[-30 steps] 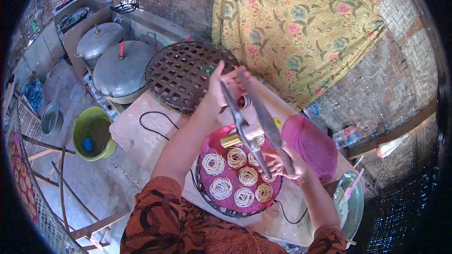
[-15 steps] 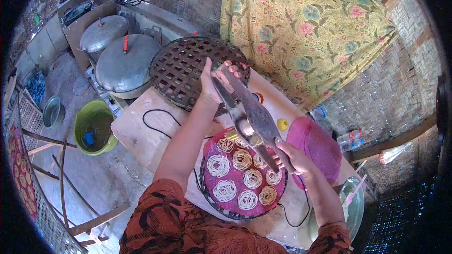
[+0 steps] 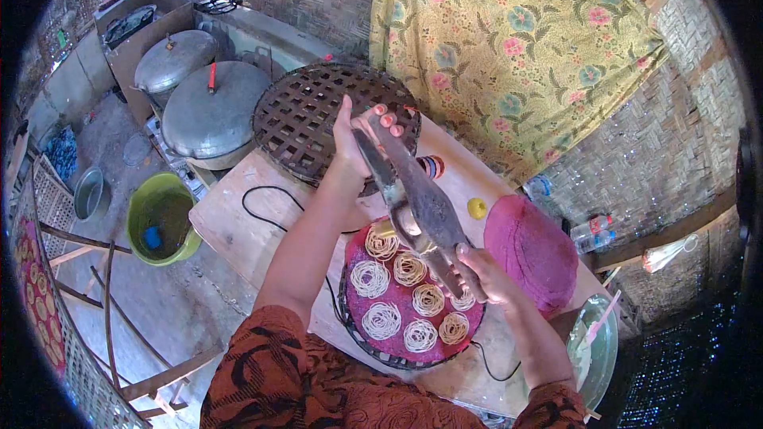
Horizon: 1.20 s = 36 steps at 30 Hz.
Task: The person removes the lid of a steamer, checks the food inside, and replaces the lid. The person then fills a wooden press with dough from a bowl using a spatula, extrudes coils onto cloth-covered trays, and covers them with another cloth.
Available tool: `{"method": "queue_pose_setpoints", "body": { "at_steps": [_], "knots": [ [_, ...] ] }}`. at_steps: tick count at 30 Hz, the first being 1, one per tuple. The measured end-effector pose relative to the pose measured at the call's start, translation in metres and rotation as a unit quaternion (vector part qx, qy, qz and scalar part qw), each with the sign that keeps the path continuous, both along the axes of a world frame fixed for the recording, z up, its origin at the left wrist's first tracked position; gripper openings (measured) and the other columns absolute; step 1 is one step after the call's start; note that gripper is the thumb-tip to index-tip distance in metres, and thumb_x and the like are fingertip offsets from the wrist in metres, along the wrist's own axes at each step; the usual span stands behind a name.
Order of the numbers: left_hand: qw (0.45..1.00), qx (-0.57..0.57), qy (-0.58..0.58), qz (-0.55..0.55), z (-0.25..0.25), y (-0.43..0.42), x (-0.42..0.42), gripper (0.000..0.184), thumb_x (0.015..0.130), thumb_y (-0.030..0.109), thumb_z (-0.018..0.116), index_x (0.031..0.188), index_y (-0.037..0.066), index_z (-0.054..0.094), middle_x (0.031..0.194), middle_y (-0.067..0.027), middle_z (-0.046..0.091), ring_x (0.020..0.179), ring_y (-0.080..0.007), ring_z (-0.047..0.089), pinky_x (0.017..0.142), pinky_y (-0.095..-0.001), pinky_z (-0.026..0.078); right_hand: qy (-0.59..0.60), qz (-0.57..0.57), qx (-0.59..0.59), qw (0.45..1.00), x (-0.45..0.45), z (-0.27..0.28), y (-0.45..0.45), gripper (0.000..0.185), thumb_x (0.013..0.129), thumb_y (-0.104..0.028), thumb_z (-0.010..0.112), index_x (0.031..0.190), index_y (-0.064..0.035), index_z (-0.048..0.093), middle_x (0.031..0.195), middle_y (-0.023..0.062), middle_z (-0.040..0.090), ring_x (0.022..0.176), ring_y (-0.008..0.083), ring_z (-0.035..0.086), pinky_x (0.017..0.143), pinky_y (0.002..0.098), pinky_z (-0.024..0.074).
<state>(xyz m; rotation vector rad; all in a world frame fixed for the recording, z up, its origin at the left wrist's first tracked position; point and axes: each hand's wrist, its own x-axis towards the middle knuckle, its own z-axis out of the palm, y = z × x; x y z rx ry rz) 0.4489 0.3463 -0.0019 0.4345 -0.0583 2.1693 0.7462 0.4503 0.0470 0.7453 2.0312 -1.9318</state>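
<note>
A wooden noodle press with two long handles and a brass cylinder slants across the middle of the view. Its upper-left end is gripped by my left hand, the fingers wrapped around both handles. At the lower-right end my right hand is closed around the handles. Below the press lies a round tray lined with pink cloth. Several coiled noodle nests, white and tan, rest on that cloth. The press hides some nests near the tray's upper right.
A dark woven basket tray sits at the table's back. Folded pink cloth, a yellow round piece and a green basin are to the right. Lidded pots and a lime-green tub stand left. A black cord crosses the table.
The press and both hands have shifted slightly left, the right hand also a little lower. More of the striped round item behind the press shows now.
</note>
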Motion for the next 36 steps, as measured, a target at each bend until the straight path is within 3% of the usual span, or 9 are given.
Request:
{"method": "queue_pose_setpoints", "body": {
  "at_steps": [9, 14, 18, 19, 20, 24, 28, 34, 36],
  "knots": [
    [0.996, -0.002, -0.072, -0.058, -0.047, 0.025, 0.01, 0.058, 0.086, 0.066, 0.037, 0.069, 0.012, 0.05, 0.062, -0.0062, 0.05, 0.064, -0.0256, 0.051, 0.061, -0.0363, 0.042, -0.039, 0.002, 0.068, 0.997, 0.013, -0.046, 0.015, 0.058, 0.087, -0.054, 0.052, 0.104, 0.0009, 0.058, 0.078, 0.0062, 0.063, 0.067, 0.0146, 0.061, 0.058, 0.0281, 0.0493],
    [0.995, 0.008, 0.061, -0.073, 0.052, 0.007, 0.013, 0.071, 0.082, 0.074, 0.032, 0.052, 0.012, 0.05, 0.048, -0.0063, 0.046, 0.046, -0.0257, 0.047, 0.049, -0.0377, 0.042, 0.103, -0.027, 0.089, 0.99, 0.014, -0.039, 0.001, 0.065, 0.087, -0.056, 0.05, 0.117, 0.0014, 0.051, 0.093, 0.0078, 0.062, 0.087, 0.0162, 0.058, 0.075, 0.0317, 0.0476],
    [0.974, 0.027, 0.224, 0.025, 0.138, -0.074, 0.024, 0.069, 0.086, 0.07, 0.027, 0.046, 0.017, 0.048, 0.039, 0.0033, 0.041, 0.031, -0.0125, 0.037, 0.032, -0.0291, 0.032, 0.236, -0.065, 0.067, 0.967, 0.033, -0.045, 0.036, 0.059, 0.089, -0.051, 0.049, 0.124, -0.0029, 0.05, 0.107, 0.0135, 0.061, 0.104, 0.0235, 0.053, 0.094, 0.0365, 0.039],
    [0.967, 0.051, 0.25, -0.002, 0.149, -0.099, 0.022, 0.069, 0.086, 0.069, 0.027, 0.047, 0.017, 0.05, 0.04, 0.0032, 0.043, 0.03, -0.0129, 0.039, 0.029, -0.0289, 0.032, 0.164, -0.084, 0.168, 0.968, 0.04, -0.05, 0.057, 0.054, 0.088, -0.047, 0.052, 0.12, -0.0031, 0.054, 0.108, 0.0164, 0.06, 0.105, 0.0257, 0.054, 0.093, 0.0374, 0.0402],
    [0.944, 0.034, 0.296, 0.143, 0.158, -0.121, 0.028, 0.065, 0.09, 0.062, 0.032, 0.046, 0.017, 0.049, 0.038, 0.0048, 0.038, 0.029, -0.0108, 0.037, 0.026, -0.026, 0.031, 0.085, -0.102, 0.259, 0.957, 0.049, -0.06, 0.077, 0.05, 0.088, -0.044, 0.054, 0.117, -0.0034, 0.057, 0.11, 0.0193, 0.06, 0.107, 0.0278, 0.055, 0.092, 0.0382, 0.0414],
    [0.8, -0.269, 0.068, 0.532, 0.177, -0.199, 0.063, 0.059, 0.098, 0.04, 0.034, 0.046, 0.013, 0.043, 0.035, 0.0016, 0.032, 0.022, -0.0086, 0.026, 0.023, -0.0217, 0.03, -0.079, -0.168, 0.669, 0.719, 0.112, -0.111, 0.178, 0.036, 0.084, -0.022, 0.055, 0.111, 0.0006, 0.058, 0.107, 0.0258, 0.058, 0.101, 0.0396, 0.056, 0.087, 0.0443, 0.0447],
    [0.731, -0.341, 0.242, 0.539, 0.141, -0.231, 0.074, 0.06, 0.097, 0.047, 0.031, 0.053, 0.007, 0.042, 0.041, -0.0072, 0.037, 0.029, -0.0158, 0.036, 0.032, -0.0258, 0.04, -0.163, -0.199, 0.641, 0.723, 0.156, -0.141, 0.229, 0.028, 0.082, -0.017, 0.052, 0.101, 0.0009, 0.061, 0.097, 0.0262, 0.062, 0.09, 0.0421, 0.06, 0.077, 0.047, 0.049],
    [0.727, -0.431, 0.144, 0.514, 0.127, -0.228, 0.088, 0.067, 0.094, 0.057, 0.026, 0.055, 0.004, 0.04, 0.043, -0.0109, 0.039, 0.033, -0.0227, 0.04, 0.037, -0.0343, 0.043, -0.171, -0.169, 0.673, 0.7, 0.182, -0.163, 0.264, 0.021, 0.081, -0.017, 0.051, 0.086, -0.0005, 0.062, 0.08, 0.0258, 0.063, 0.076, 0.0421, 0.063, 0.068, 0.0497, 0.0506],
    [0.745, -0.409, 0.173, 0.498, 0.126, -0.228, 0.087, 0.067, 0.093, 0.059, 0.025, 0.056, 0.005, 0.04, 0.043, -0.0102, 0.039, 0.034, -0.0222, 0.04, 0.037, -0.0327, 0.042, -0.202, -0.276, 0.67, 0.658, 0.181, -0.148, 0.281, 0.023, 0.082, -0.019, 0.048, 0.083, -0.0023, 0.064, 0.078, 0.0231, 0.064, 0.076, 0.0404, 0.063, 0.068, 0.0502, 0.0502]
  ]
}}
